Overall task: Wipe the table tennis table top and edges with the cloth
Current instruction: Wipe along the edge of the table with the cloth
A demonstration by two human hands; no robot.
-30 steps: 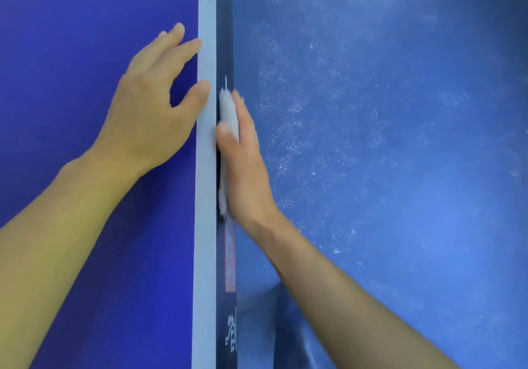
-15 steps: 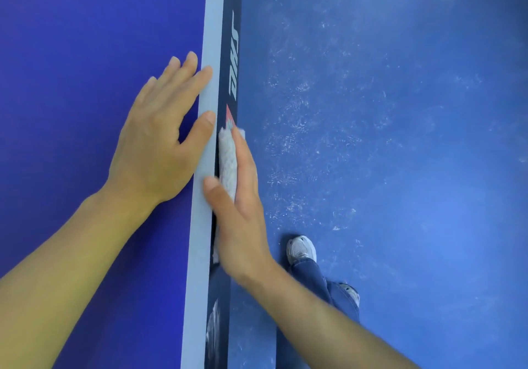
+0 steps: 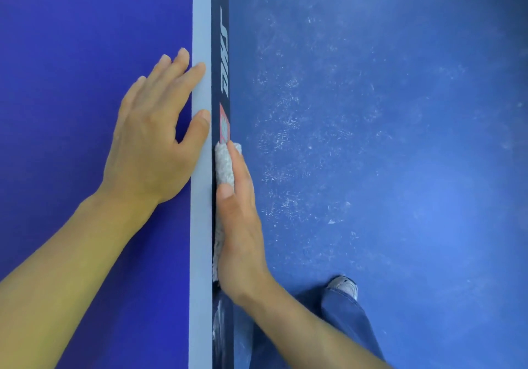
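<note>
The table tennis table top (image 3: 85,54) is deep blue with a white line (image 3: 201,26) along its right border. Its dark side edge (image 3: 220,54) carries white lettering and a red label (image 3: 224,124). My left hand (image 3: 154,140) lies flat on the top, its index finger and thumb reaching onto the white line. My right hand (image 3: 240,226) presses a folded grey-white cloth (image 3: 224,166) against the side edge with straight fingers, the thumb on top of the cloth. The cloth's far tip sits just below the red label; my palm hides its near part.
To the right of the table lies a blue floor (image 3: 385,140) with white scuff marks. My leg in blue jeans and a grey shoe (image 3: 344,286) stand on it close to the table edge, at the lower right.
My right hand has slid the cloth toward me along the side edge, from beyond the red label to just below it. My left hand came back with it. My shoe has come into view.
</note>
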